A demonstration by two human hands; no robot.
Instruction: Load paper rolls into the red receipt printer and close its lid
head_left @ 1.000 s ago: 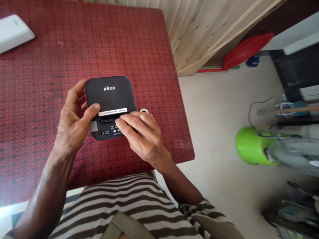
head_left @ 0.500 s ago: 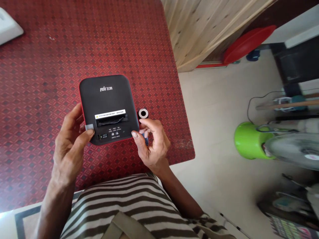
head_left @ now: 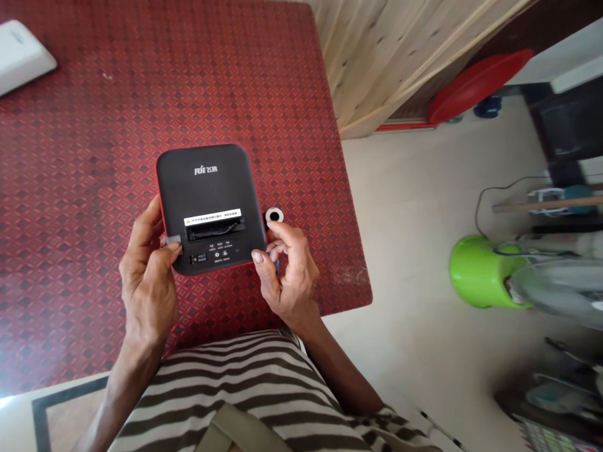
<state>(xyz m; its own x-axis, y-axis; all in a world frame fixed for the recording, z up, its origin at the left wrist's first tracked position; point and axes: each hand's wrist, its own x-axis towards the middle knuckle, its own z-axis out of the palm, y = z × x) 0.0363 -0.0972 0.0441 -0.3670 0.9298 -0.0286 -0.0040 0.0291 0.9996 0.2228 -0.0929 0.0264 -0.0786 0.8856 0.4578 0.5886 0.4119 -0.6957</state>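
Note:
A black receipt printer (head_left: 214,191) with red sides is held over the table, its paper slot and buttons facing up. At its left edge, my left hand (head_left: 149,270) is closed on the printer, the thumb pressing by a strip of greyish tape (head_left: 174,240) near the lower left corner. My right hand (head_left: 289,270) grips the lower right corner between thumb and fingers; some of its fingers are hidden beneath. Just right of the printer stands a small white paper roll (head_left: 274,216) with a dark core. A bit of blue shows behind the right fingers.
The red patterned tabletop (head_left: 254,81) ends at the right, above a pale floor (head_left: 400,207). A white device (head_left: 23,56) lies at the far left. Wooden panelling (head_left: 372,56) borders the table's far right. On the floor are a green bucket (head_left: 475,273) and a red basin (head_left: 480,85).
My left thumb has bent in against the tape, and the tape's left end stands out from the printer's edge more. The view has shifted slightly; my right hand keeps its grip.

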